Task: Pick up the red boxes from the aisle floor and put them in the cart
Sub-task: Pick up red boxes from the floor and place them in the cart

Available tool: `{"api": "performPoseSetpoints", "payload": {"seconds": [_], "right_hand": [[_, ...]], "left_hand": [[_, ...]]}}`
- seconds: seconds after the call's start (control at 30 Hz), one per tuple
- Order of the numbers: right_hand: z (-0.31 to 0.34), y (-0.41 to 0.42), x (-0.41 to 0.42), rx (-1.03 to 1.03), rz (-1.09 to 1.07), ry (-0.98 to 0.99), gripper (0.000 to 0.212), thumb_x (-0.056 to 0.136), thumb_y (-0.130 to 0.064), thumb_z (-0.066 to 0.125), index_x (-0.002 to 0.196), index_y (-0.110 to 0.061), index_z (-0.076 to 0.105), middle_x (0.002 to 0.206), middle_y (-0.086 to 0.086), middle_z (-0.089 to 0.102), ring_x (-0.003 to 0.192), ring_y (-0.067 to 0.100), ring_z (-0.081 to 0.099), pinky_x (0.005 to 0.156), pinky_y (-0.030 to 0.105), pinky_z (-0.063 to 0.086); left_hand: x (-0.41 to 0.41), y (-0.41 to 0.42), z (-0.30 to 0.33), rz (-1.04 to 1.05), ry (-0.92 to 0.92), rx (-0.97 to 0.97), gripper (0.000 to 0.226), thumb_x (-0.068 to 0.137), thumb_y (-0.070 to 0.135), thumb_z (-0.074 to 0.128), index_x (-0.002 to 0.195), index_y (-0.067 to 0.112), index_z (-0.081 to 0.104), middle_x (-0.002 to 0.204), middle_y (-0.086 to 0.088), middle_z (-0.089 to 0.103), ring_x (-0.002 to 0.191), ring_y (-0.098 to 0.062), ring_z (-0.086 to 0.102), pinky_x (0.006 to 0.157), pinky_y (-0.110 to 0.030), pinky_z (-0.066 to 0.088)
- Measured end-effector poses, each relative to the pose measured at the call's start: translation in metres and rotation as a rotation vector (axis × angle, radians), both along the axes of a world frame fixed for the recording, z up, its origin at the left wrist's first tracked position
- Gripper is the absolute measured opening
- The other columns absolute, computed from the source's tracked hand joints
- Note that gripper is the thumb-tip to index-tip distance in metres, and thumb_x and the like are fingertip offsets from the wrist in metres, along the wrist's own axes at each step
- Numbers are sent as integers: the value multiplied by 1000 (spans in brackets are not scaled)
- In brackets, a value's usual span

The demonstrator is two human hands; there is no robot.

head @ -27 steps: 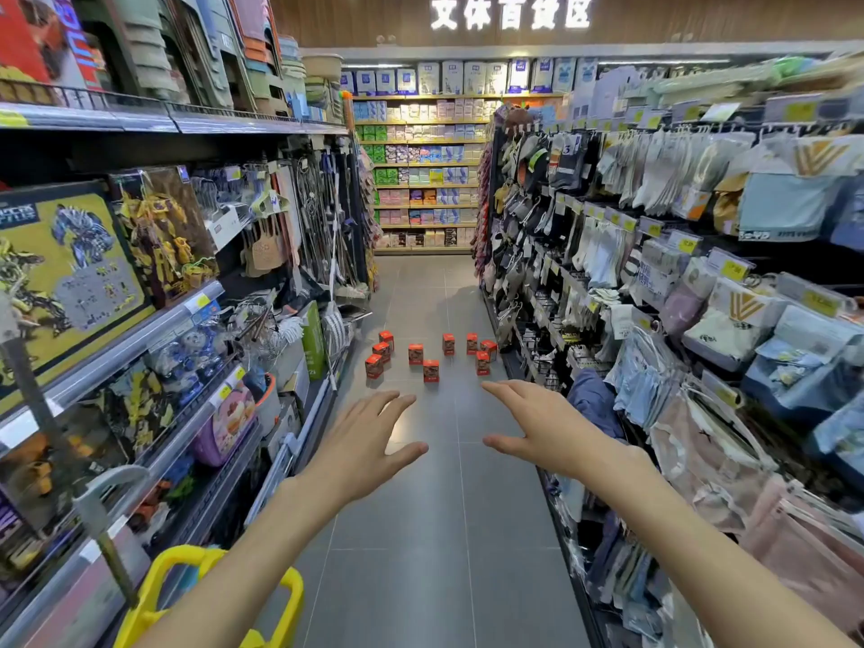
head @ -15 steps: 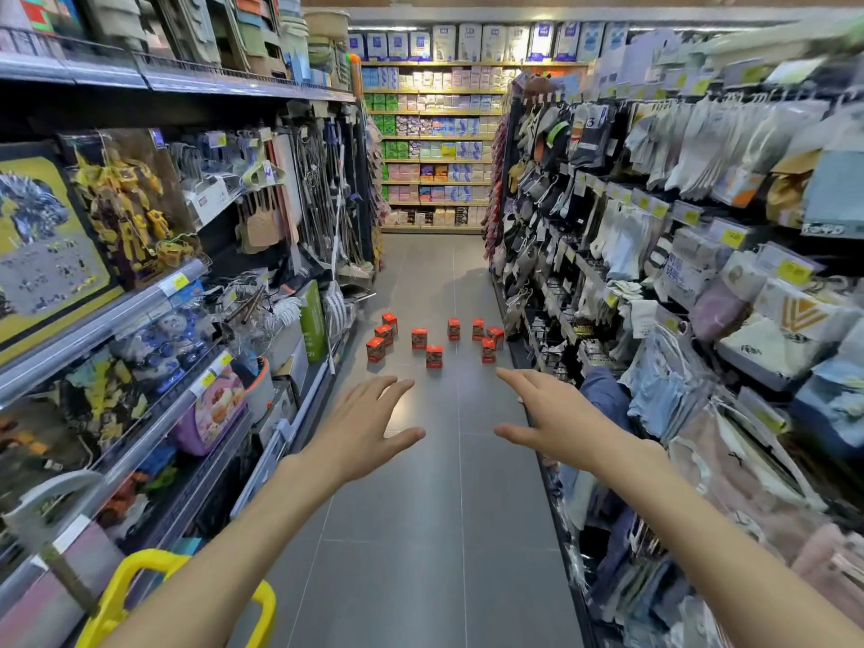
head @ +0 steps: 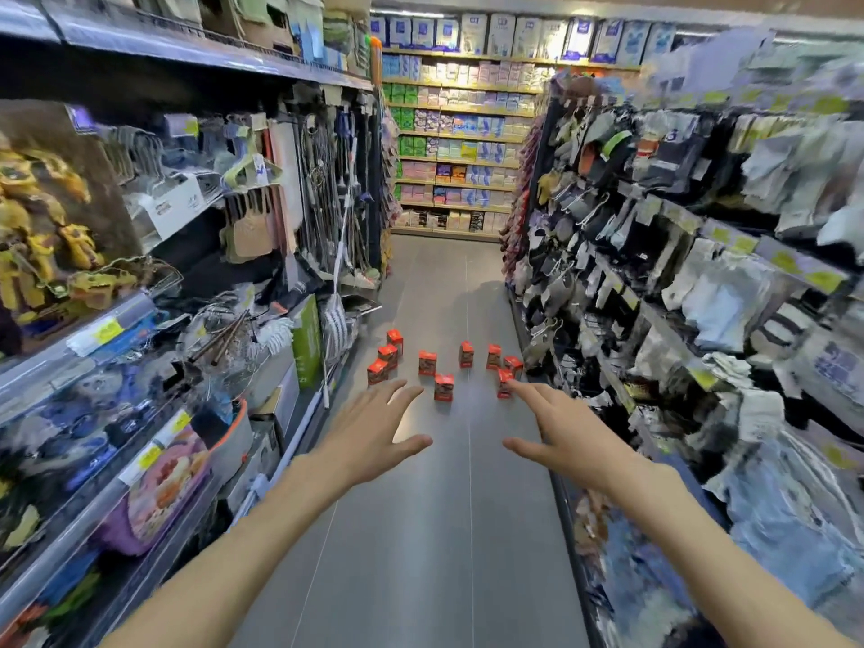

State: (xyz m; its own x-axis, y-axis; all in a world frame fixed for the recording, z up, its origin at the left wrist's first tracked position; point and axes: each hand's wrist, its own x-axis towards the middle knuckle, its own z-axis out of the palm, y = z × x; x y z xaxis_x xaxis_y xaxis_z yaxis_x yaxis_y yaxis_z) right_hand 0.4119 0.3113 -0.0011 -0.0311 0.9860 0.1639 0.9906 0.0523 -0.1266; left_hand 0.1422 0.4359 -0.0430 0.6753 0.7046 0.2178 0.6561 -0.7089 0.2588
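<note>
Several small red boxes (head: 443, 386) stand upright on the grey aisle floor (head: 435, 530), spread in a loose cluster ahead of me. Both arms are stretched forward above the floor. My left hand (head: 374, 434) is open with fingers spread, well short of the boxes. My right hand (head: 563, 434) is also open with fingers spread; its fingertip overlaps the rightmost near box (head: 504, 382) in the picture, but the hand is nearer to me than the box. Neither hand holds anything. The cart is out of view.
Shelves of toys, brushes and kitchen goods (head: 154, 320) line the left side. Racks of hanging socks and cloths (head: 701, 297) line the right. A cross shelf of packaged goods (head: 458, 147) closes the far end. The aisle between is narrow.
I have moved forward along the aisle; the boxes appear nearer and larger. The yellow cart handle at the lower left has dropped out of view. Both hands stay open and stretched out.
</note>
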Motion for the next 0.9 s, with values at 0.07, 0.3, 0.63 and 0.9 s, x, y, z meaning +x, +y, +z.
{"api": "performPoseSetpoints", "payload": {"seconds": [0.07, 0.3, 0.63, 0.9], "right_hand": [[1, 50, 15, 2, 3, 18, 80, 89, -57, 60, 153, -24, 26, 147, 1, 43, 133, 20, 43, 107, 38, 39], [-13, 227, 84, 20, 22, 6, 80, 88, -56, 62, 152, -20, 30, 140, 6, 51, 129, 24, 47, 104, 40, 42], [-19, 512, 193, 5, 69, 98, 82, 85, -52, 66, 152, -23, 30, 130, 4, 56, 115, 21, 53, 99, 35, 42], [-33, 736, 238, -37, 150, 100, 81, 89, -50, 65, 154, -25, 25, 140, 3, 50, 127, 25, 47, 104, 37, 39]], "left_hand": [[14, 51, 0, 4, -1, -10, 82, 80, 75, 35, 148, 30, 30, 155, -1, 33, 143, -23, 29, 114, -46, 30], [76, 224, -11, 0, -1, -13, 73, 91, 59, 54, 150, 25, 30, 154, -2, 33, 141, -22, 29, 112, -36, 24], [163, 487, -11, 73, 14, 23, 72, 86, 65, 54, 145, 27, 36, 144, 1, 45, 133, -20, 40, 109, -34, 33], [199, 678, -32, 151, 25, -19, 76, 88, 67, 50, 149, 25, 31, 149, 3, 38, 137, -19, 35, 114, -34, 30]]}}
